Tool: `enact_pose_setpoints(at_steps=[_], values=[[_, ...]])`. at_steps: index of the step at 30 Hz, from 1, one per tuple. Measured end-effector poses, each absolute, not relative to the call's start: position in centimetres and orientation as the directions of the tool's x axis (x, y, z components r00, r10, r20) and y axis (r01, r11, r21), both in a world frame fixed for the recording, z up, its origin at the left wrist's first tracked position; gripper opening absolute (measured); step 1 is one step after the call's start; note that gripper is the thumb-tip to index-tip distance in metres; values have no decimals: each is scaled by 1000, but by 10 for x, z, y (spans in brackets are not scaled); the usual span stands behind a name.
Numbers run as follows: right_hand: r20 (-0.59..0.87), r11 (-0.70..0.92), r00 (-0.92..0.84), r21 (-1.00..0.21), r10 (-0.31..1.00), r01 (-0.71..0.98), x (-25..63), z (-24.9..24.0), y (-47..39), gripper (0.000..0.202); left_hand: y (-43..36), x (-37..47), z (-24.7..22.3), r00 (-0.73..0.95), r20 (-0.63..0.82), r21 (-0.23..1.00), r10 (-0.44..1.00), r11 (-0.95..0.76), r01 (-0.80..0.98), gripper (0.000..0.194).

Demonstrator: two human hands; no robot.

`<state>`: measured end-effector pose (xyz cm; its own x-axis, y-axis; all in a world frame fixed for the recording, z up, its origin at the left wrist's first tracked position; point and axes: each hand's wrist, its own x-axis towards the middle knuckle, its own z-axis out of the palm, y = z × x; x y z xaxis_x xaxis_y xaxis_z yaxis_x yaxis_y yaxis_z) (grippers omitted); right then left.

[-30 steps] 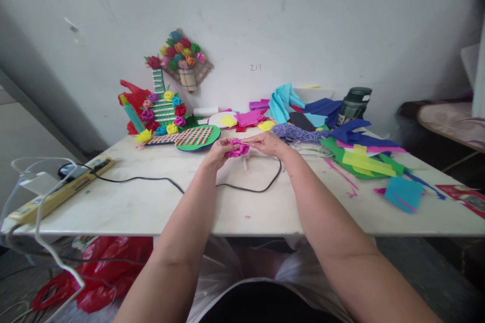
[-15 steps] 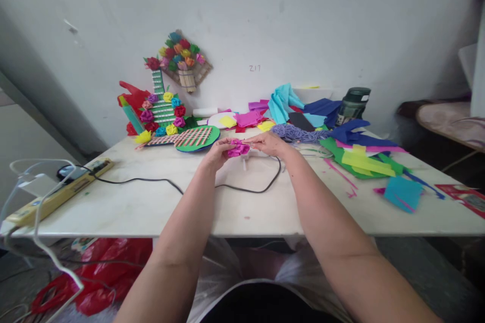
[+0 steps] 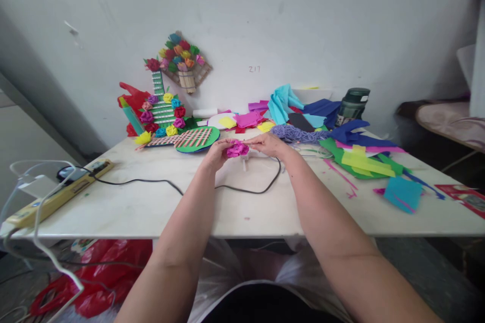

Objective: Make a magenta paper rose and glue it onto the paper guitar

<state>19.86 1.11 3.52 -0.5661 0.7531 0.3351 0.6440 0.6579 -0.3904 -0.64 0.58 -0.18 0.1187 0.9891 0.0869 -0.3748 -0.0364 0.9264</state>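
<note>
A crumpled magenta paper flower [image 3: 238,149] is held above the middle of the white table [image 3: 136,212]. My left hand [image 3: 217,153] grips its left side between closed fingers. From the right, my right hand [image 3: 268,144] reaches to the flower's upper right edge, its fingers pressed together; what they pinch is too small to make out. Just below the flower, a small white tool tip [image 3: 244,162] with a black cord [image 3: 261,191] shows, partly hidden by the flower and hands.
Paper-flower decorations [image 3: 162,106] and a green board with a stick lattice [image 3: 199,139] lie back left. Purple yarn [image 3: 295,133], coloured paper [image 3: 366,161] and a dark bottle [image 3: 352,106] are on the right. A power strip [image 3: 60,197] is at the left edge.
The magenta flower has turned slightly in my left hand and its top faces up more. My right fingers have shifted a little at its edge.
</note>
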Motion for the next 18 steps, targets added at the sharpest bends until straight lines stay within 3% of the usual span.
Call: enact_pose_setpoints(at_steps=[11, 18], values=[[311, 649, -573, -274, 758, 710, 196, 44, 4, 32, -1, -3, 1, 77, 91, 939, 993, -60, -338, 12], [305, 666, -609, -133, 732, 734, 191, 49, -3, 33, -1, -2, 0, 64, 116, 950, 991, -92, -299, 20]])
